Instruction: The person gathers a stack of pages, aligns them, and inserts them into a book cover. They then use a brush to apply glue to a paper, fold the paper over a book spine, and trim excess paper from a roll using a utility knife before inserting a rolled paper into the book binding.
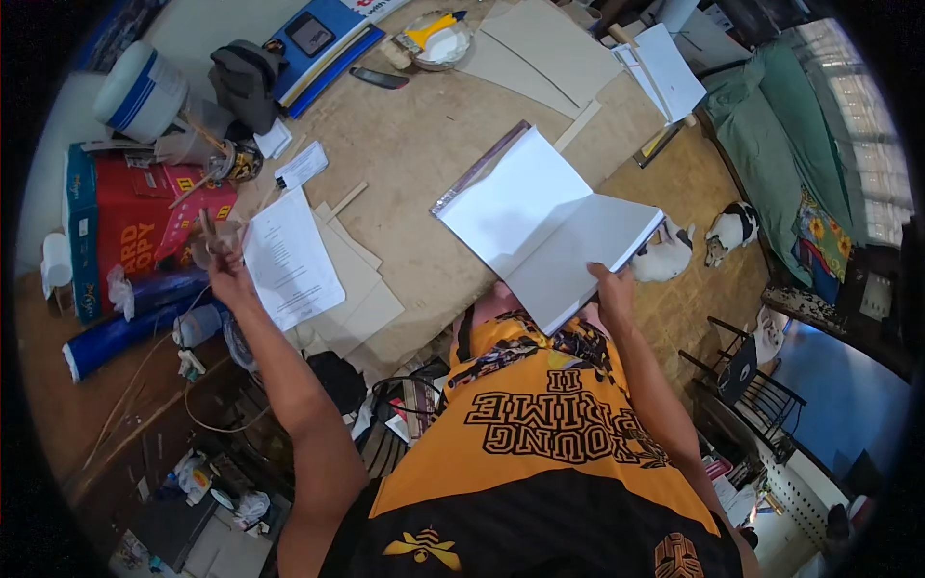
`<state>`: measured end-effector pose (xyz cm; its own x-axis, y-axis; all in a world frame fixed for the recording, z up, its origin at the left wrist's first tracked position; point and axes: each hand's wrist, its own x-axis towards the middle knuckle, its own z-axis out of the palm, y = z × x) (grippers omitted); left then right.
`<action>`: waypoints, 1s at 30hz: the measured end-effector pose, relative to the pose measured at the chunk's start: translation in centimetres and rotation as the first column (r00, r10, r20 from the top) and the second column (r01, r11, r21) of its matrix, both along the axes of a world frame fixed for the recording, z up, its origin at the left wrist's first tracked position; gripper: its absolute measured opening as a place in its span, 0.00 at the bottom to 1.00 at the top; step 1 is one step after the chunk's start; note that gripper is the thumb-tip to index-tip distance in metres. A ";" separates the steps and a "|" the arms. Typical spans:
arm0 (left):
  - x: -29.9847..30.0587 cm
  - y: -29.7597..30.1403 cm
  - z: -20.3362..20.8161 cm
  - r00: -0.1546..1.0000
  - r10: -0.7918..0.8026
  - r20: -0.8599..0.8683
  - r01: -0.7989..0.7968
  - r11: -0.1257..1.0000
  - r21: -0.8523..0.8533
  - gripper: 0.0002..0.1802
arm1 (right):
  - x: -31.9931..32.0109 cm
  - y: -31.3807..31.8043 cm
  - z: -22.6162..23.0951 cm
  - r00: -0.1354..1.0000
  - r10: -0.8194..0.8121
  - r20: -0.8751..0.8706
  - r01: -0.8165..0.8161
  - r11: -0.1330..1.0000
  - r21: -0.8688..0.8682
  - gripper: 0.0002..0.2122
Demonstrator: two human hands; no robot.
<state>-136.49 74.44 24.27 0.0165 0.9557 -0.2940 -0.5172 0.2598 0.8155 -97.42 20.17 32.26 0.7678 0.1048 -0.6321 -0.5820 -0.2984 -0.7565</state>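
Note:
An open hardbound book [578, 222] with blank white and greyish pages spreads over the table's near right edge, partly above my lap. My right hand [615, 292] is closed on the lower right part of the book, thumb on the grey inner page. My left hand [225, 258] is raised at the left, fingers apart and a little blurred, with nothing visible in it. Beside it lies a printed white sheet [294, 260] on pieces of tan cardboard [371, 313]. Behind that hand stands a red paper package [145, 217].
The tan table [405, 173] carries a box cutter [379, 78], a bowl with a yellow brush [443, 43], large cardboard sheets [540, 58] and a white tub [145, 91]. Two dogs, one a black-and-white dog [730, 231], lie on the floor at right. A dark metal rack [747, 371] stands nearby.

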 end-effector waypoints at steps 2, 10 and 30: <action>6.0 -5.6 0.4 0.871 -0.122 0.476 0.237 0.953 -0.190 0.20 | -0.1 -0.3 0.1 0.999 -0.046 0.004 0.046 0.999 0.013 0.16; 19.6 -24.0 -7.4 0.608 -0.492 0.623 0.704 0.697 -0.136 0.10 | 0.0 1.5 0.9 0.996 0.084 0.022 -0.085 0.995 0.060 0.15; 27.5 -31.2 -6.2 -0.209 0.113 -0.971 0.978 0.033 -0.207 0.38 | -0.8 1.8 0.1 0.995 0.045 0.085 -0.050 0.997 0.057 0.15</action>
<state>-109.00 43.25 18.07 0.9284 0.3253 -0.1794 0.3694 -0.8596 0.3531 -98.24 21.99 32.32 0.8112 0.1778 -0.5571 -0.5019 -0.2773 -0.8193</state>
